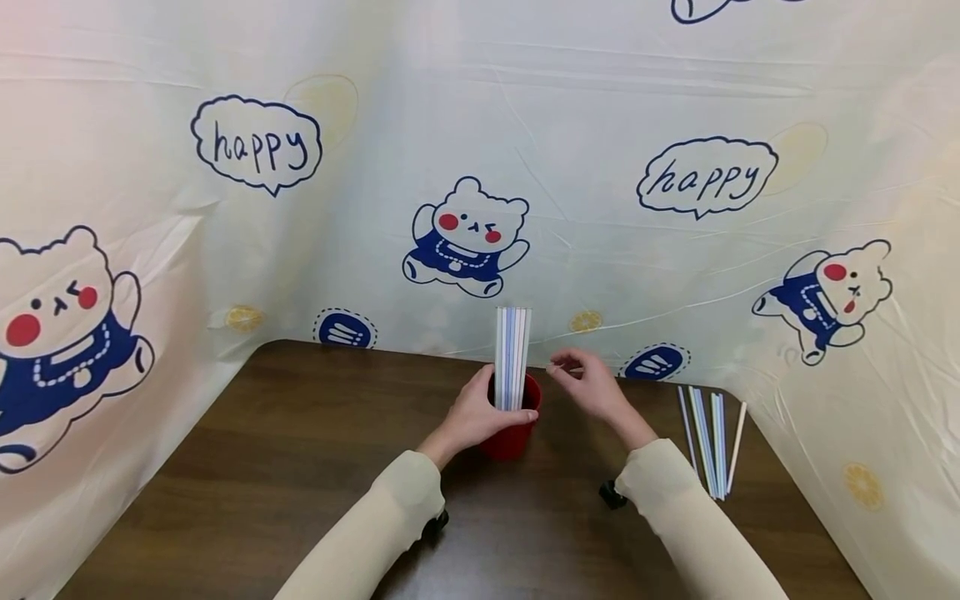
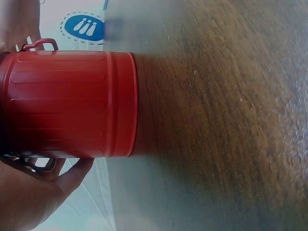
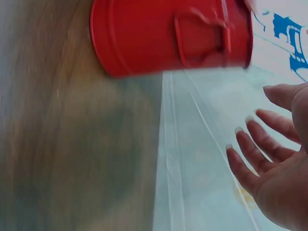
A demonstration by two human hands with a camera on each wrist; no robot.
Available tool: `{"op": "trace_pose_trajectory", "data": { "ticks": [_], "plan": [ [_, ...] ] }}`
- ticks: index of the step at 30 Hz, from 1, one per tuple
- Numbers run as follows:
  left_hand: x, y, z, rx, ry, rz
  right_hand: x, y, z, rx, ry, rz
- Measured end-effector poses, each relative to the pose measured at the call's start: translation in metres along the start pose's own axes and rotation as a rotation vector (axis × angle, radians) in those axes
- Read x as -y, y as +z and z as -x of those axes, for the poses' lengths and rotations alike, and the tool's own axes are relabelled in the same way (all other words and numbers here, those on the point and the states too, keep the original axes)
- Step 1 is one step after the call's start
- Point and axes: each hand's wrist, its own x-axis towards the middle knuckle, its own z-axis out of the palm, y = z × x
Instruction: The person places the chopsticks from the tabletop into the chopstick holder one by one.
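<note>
My left hand (image 1: 476,414) grips a small red bucket (image 1: 508,442) at its upper part, the thumb lying across the near side of the rim. In the left wrist view the fingers (image 2: 72,177) of this hand show by a wire side handle (image 2: 44,167). A bundle of pale drinking straws (image 1: 513,354), white and blue among them, stands upright in the bucket, its lower ends hidden. To the right of the bucket my right hand (image 1: 588,383) is raised with loosely bent fingers and nothing in them; the right wrist view shows those fingers spread apart.
Several loose straws (image 1: 711,442) lie on the right side of the brown wooden table (image 1: 300,467). A printed cloth (image 1: 577,108) hangs right behind the table and along both sides.
</note>
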Motion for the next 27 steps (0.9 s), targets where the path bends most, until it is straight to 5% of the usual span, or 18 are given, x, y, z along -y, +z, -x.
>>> {"op": "trace_pose_trajectory", "data": {
  "ticks": [7, 27],
  "plan": [
    [0.000, -0.001, -0.002, -0.006, -0.007, -0.013, -0.025, -0.026, 0.004, -0.076, -0.014, 0.153],
    [-0.001, 0.000, 0.002, -0.006, -0.009, -0.007, -0.130, -0.053, 0.047, -0.059, 0.199, 0.544]
  ]
}}
